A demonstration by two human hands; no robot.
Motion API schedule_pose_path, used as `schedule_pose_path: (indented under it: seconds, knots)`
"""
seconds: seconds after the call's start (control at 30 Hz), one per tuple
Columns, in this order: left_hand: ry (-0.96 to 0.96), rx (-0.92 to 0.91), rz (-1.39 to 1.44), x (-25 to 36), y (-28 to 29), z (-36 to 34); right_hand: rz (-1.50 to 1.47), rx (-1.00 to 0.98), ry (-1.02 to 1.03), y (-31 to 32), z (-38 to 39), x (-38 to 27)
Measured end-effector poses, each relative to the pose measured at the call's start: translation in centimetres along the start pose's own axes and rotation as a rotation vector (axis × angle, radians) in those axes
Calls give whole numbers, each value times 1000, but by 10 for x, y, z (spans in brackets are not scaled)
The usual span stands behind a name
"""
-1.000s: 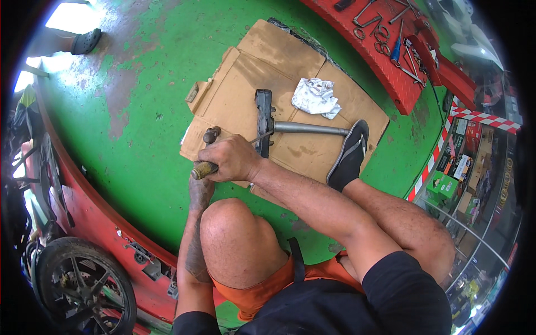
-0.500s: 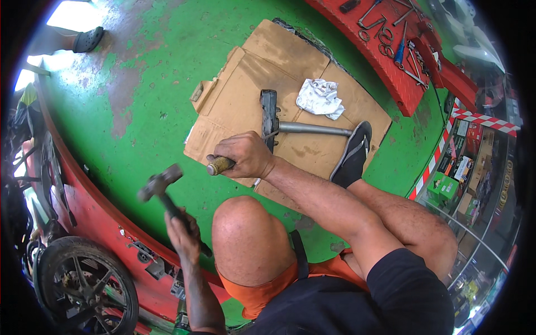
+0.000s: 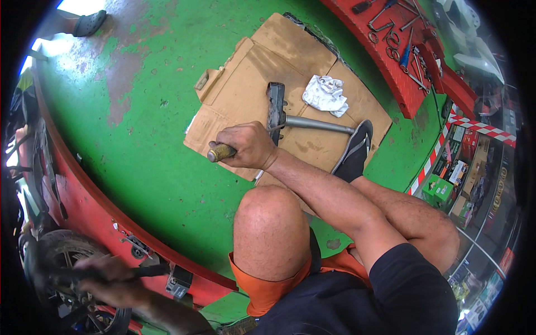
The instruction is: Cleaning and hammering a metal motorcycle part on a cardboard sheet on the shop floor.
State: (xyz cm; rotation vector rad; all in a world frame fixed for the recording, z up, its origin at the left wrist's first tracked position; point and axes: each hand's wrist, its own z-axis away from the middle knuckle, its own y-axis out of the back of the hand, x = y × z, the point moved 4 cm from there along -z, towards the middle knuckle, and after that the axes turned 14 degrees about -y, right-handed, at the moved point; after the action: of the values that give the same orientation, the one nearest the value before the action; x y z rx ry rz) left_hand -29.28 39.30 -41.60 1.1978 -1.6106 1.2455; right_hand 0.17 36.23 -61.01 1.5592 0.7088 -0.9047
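My right hand (image 3: 251,146) is closed around a screwdriver with a thick, brass-coloured handle end (image 3: 222,152). Its thin shaft reaches from the fist to a black metal clamp (image 3: 275,103); the fist hides part of the contact. From the clamp, a grey steel tube (image 3: 318,124) runs right to my sandalled foot (image 3: 357,151), which rests against its end. Clamp and tube look like a motorcycle steering stem, lying on flattened cardboard (image 3: 229,92). Low on the left, blurred by motion, my left hand (image 3: 114,282) grips a hammer (image 3: 151,271), its head smeared in front of a wheel.
A crumpled white rag (image 3: 325,95) lies on the cardboard. Hand tools and rings rest on a red platform (image 3: 385,72) at upper right. A red lift edge (image 3: 100,206) and a motorcycle wheel (image 3: 67,251) stand at left. Another person's shoe (image 3: 89,24) is at upper left.
My left hand has swung the hammer away, down to the left, from beside my knee. My right hand stays at the clamp with the screwdriver. The view has shifted slightly.
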Motion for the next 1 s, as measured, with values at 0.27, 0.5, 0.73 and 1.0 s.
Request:
schedule_pose_path:
  seconds: [0.27, 0.5, 0.73, 1.0]
  knots:
    - [505, -109, -510, -136, 11, 107, 121, 25, -14, 5, 13, 13]
    - [339, 110, -442, -99, 67, 85, 13, -32, -62, 32, 18, -12]
    - [364, -29, -493, -109, 23, 82, -80, -57, -206, 66, -40, 4]
    - [411, -121, -569, -118, 3, 80, -402, -161, -450, 101, -95, 55]
